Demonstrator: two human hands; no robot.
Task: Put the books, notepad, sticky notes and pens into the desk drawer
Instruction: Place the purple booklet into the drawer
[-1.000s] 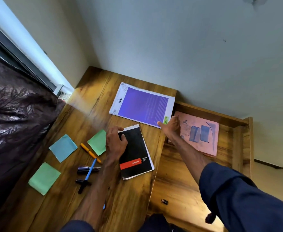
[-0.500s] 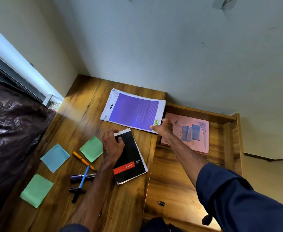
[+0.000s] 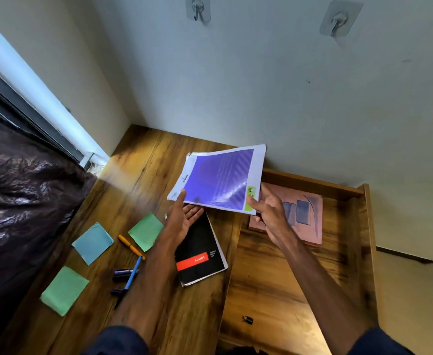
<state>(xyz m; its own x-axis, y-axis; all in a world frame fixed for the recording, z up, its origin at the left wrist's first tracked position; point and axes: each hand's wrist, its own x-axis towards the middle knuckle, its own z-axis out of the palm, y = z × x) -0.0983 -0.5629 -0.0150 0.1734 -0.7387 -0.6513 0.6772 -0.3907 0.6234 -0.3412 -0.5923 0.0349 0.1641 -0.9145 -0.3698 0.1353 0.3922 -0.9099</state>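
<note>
A purple book (image 3: 220, 179) with a white border is lifted off the desk and tilted. My right hand (image 3: 269, 208) grips its near right corner, thumb on top. My left hand (image 3: 184, 219) supports its near left corner from below, palm up. A black notepad (image 3: 200, 254) with a red band lies on the desk under my left hand. A pink book (image 3: 307, 216) lies in the open drawer (image 3: 269, 278). On the desk lie a blue sticky note (image 3: 92, 242), two green sticky notes (image 3: 146, 230) (image 3: 64, 290), an orange pen (image 3: 130, 247), a blue pen (image 3: 132, 274) and dark pens (image 3: 123, 274).
The wooden desk (image 3: 138, 175) stands in a wall corner. A dark shiny cover (image 3: 23, 201) borders its left edge. A small dark object (image 3: 247, 320) lies at the drawer's near end. Two wall hooks (image 3: 198, 10) (image 3: 339, 19) are above.
The purple book has come up off the desk and tilted toward the drawer. My left hand left the notepad and moved under the book's left corner. The camera tilted up.
</note>
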